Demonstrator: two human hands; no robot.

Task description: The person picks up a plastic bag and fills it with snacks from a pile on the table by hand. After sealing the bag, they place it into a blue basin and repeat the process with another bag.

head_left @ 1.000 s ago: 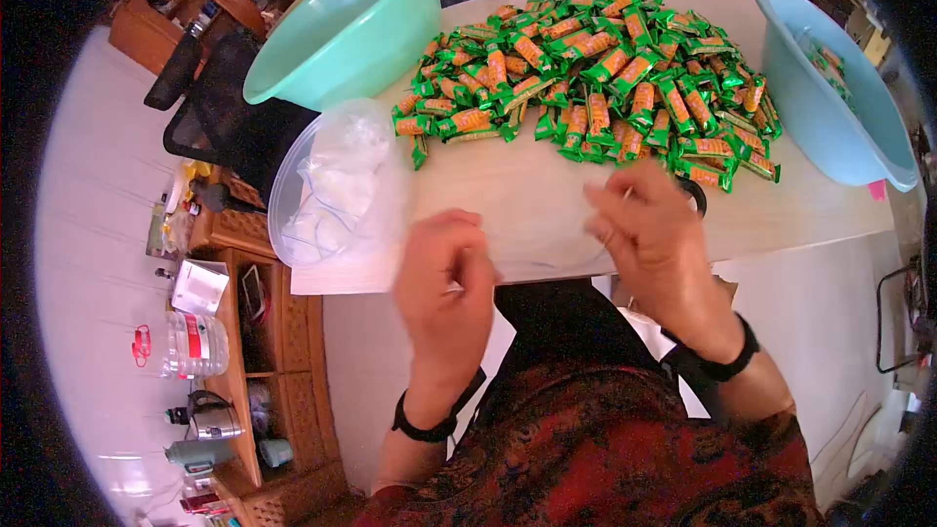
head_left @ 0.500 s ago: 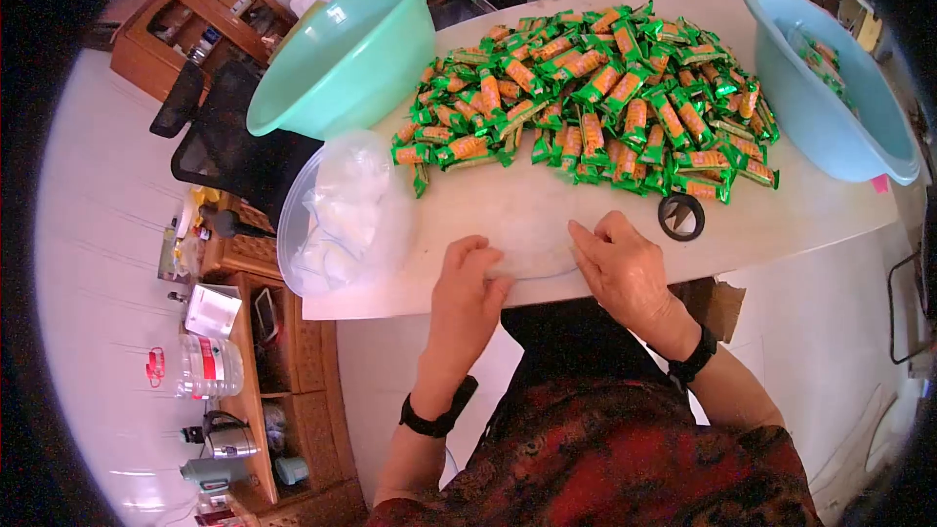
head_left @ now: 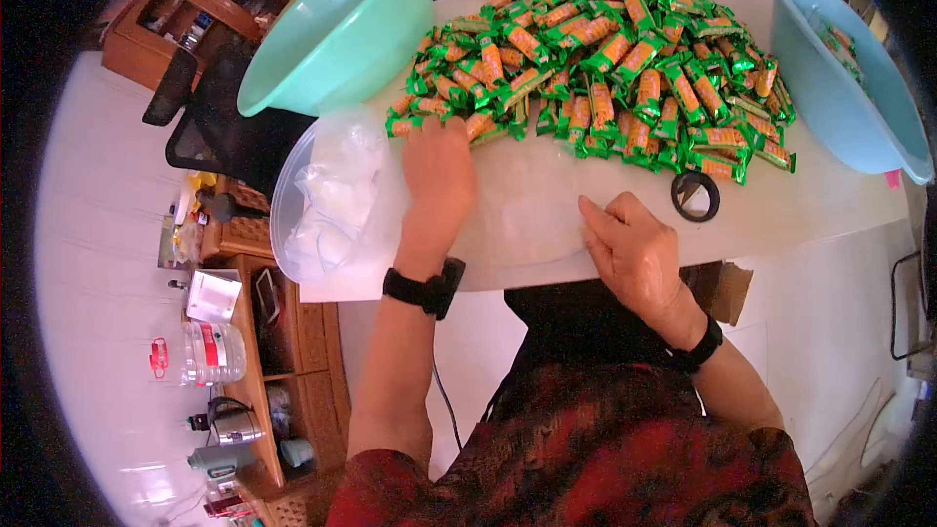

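A big pile of green and orange wrapped packets (head_left: 634,68) covers the back of the pale table (head_left: 781,210). My left hand (head_left: 436,161) reaches to the pile's near left edge, its fingertips hidden among or behind packets. My right hand (head_left: 634,249) is near the table's front edge, thumb and fingers pinched at the side of a clear plastic bag (head_left: 532,220) lying flat. The bag's outline is faint. A black ring-shaped roll (head_left: 695,196) lies right of my right hand.
A clear tub (head_left: 293,185) with plastic bags stands at the left. Behind it is a green basin (head_left: 337,34). A blue basin (head_left: 849,78) with some packets stands at the right. A black chair (head_left: 224,122) is beyond the table's left side.
My left hand has left the bag's left side and moved forward to the packets. My right hand stays near the bag. The view has shifted slightly.
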